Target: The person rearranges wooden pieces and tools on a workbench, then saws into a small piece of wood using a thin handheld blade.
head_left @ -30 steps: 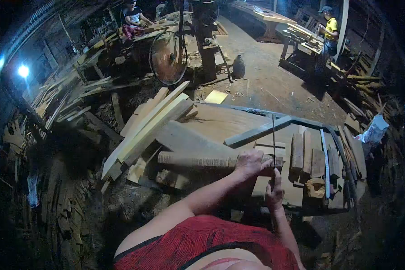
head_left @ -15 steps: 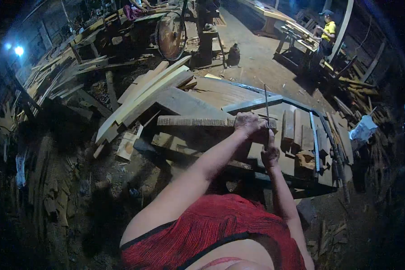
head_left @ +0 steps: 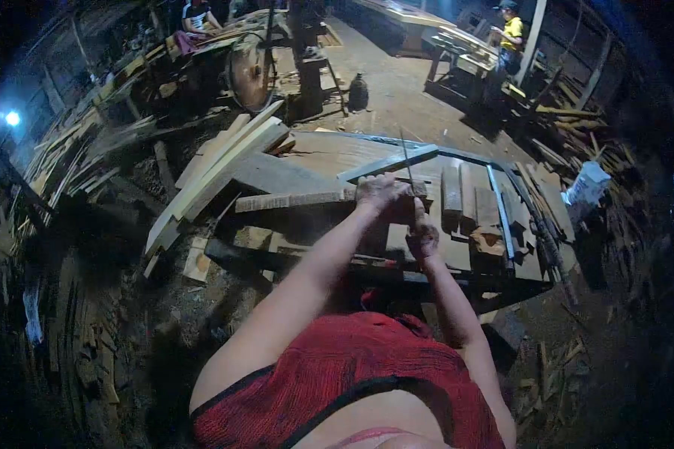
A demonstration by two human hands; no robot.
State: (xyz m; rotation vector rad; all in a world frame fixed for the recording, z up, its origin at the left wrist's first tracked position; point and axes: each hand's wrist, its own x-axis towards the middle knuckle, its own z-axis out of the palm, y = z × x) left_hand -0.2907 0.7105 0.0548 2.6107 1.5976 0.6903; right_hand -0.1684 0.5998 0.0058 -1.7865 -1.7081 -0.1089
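Note:
My left hand (head_left: 380, 192) is closed over the right part of a wooden plank (head_left: 292, 199) with a rough, pale long edge turned toward me. Just beside it, lower and to the right, my right hand (head_left: 422, 236) is wrapped around the handle of a handsaw (head_left: 407, 161). The saw shows edge-on as a thin dark line, pointing away from me across the plank near its right end. Its handle is mostly hidden in my fingers, and the teeth are too small to make out.
Several wood blocks (head_left: 451, 196) lie right of my hands, near a pale metal strip (head_left: 500, 209). Long boards (head_left: 217, 176) are stacked at the left. Farther off are a large round blade (head_left: 251, 75), a dark jug (head_left: 358, 93) and a person in yellow (head_left: 511, 34).
The view has shifted, so the bench and my hands appear farther left. My right hand stays on the saw, which still crosses the plank; my left hand stays on the plank.

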